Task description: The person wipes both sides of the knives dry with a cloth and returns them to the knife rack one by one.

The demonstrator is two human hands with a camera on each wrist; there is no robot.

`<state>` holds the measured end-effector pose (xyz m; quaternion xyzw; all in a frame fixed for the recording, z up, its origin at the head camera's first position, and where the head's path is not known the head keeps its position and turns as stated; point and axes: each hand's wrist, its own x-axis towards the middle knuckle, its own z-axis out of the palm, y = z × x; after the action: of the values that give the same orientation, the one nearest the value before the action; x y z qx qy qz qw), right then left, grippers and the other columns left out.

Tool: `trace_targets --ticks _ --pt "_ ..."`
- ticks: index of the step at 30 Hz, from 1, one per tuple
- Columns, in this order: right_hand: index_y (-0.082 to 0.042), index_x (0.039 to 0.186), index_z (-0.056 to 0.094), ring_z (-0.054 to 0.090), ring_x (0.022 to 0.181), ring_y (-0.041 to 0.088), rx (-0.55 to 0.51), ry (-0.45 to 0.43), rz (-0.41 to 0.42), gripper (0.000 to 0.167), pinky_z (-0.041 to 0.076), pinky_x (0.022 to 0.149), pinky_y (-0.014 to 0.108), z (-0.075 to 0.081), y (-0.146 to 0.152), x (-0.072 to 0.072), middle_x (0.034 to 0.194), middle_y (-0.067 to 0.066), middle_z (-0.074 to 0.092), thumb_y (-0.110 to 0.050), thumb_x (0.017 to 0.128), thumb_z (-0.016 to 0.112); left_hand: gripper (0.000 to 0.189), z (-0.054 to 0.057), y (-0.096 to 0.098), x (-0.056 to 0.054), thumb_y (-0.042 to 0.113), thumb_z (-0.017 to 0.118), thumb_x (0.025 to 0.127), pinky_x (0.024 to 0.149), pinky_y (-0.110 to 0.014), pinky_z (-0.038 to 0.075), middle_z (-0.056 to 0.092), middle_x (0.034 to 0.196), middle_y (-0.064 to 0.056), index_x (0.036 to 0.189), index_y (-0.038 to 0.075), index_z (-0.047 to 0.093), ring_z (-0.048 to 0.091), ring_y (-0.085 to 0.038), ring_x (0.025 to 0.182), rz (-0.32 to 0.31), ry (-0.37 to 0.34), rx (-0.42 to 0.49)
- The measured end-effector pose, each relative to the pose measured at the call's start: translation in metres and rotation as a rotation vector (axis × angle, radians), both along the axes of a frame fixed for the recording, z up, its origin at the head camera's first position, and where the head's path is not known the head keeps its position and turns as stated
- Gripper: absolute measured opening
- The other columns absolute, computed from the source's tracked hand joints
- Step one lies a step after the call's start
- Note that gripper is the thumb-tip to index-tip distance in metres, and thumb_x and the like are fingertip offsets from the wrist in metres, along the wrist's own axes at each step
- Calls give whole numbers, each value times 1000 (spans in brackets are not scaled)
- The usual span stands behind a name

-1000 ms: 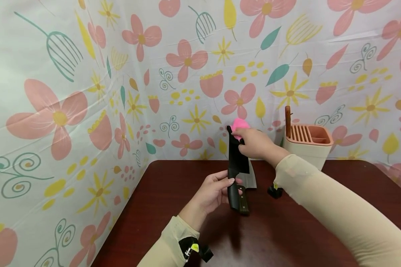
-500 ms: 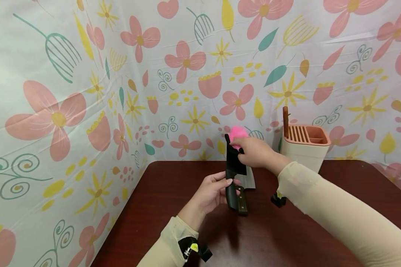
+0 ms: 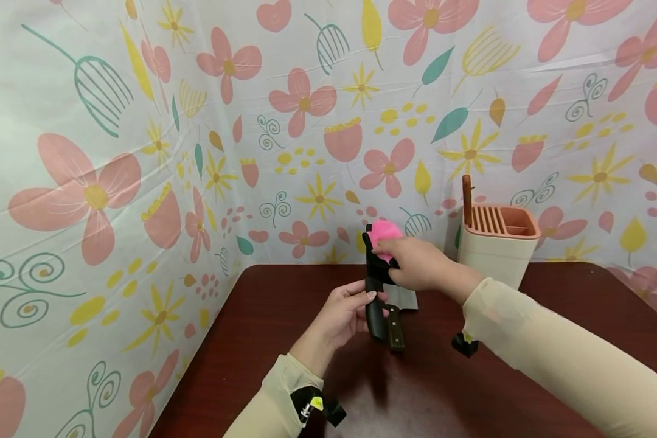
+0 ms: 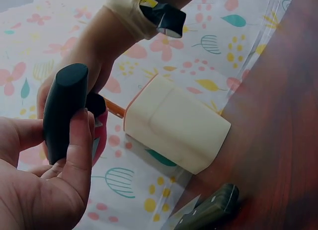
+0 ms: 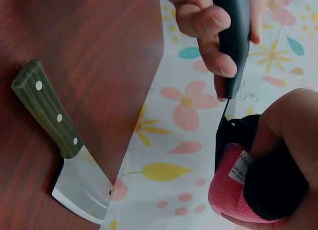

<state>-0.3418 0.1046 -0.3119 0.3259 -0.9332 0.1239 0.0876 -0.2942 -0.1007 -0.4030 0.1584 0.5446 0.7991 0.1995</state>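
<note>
My left hand (image 3: 339, 313) grips the black handle (image 3: 375, 319) of a black-bladed knife, held up with its tip away from me. In the right wrist view the knife (image 5: 234, 36) shows its thin blade edge-on beside a pink and black fuzzy cloth (image 5: 228, 190) with a white label. My right hand (image 3: 418, 260) holds this cloth bunched against the blade, hiding part of it. Behind the knife, a cleaver (image 3: 396, 331) with a riveted dark green-brown handle lies on the table, its broad steel blade partly hidden in the head view.
A cream knife block (image 3: 495, 255) with a slotted pink-orange top stands at the back right, a brown wooden handle (image 3: 467, 201) sticking up from it. The dark red-brown table (image 3: 285, 304) meets a flower-printed curtain (image 3: 306, 152) at the back and left.
My right hand has drawn the cloth down along the blade towards the handle. The knife has turned and tilted a little, showing less of its black face. The left hand keeps its grip.
</note>
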Motion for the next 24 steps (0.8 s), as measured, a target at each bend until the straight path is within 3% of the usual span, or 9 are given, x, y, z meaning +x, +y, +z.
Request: trace_targets --ticks 8,12,19,24 --pt "-10 138 65 62 92 19 4 -10 53 54 46 67 32 0 2 15 141 11 65 -3 84 61 46 0 -1 -1 15 54 107 69 -31 64 76 107 1 152 10 50 77 -11 85 3 0 11" --pt "-12 133 69 61 89 17 -1 13 93 52 45 65 30 0 6 22 134 6 69 -1 82 62 45 -1 -1 -2 16 53 107 67 -32 64 76 105 2 151 9 50 78 -11 84 7 -1 15" --pt "-17 133 70 49 74 13 -24 -26 142 56 38 56 26 3 17 34 115 -1 71 1 80 63 46 -2 0 -2 12 52 106 65 -30 63 75 103 2 152 6 48 77 -11 83 -1 5 20" --pt "-15 132 70 49 76 12 -47 -48 182 55 39 58 24 6 27 40 116 -1 72 3 80 61 46 -2 0 -2 13 52 107 67 -30 63 74 103 2 152 6 48 77 -10 84 -7 2 21"
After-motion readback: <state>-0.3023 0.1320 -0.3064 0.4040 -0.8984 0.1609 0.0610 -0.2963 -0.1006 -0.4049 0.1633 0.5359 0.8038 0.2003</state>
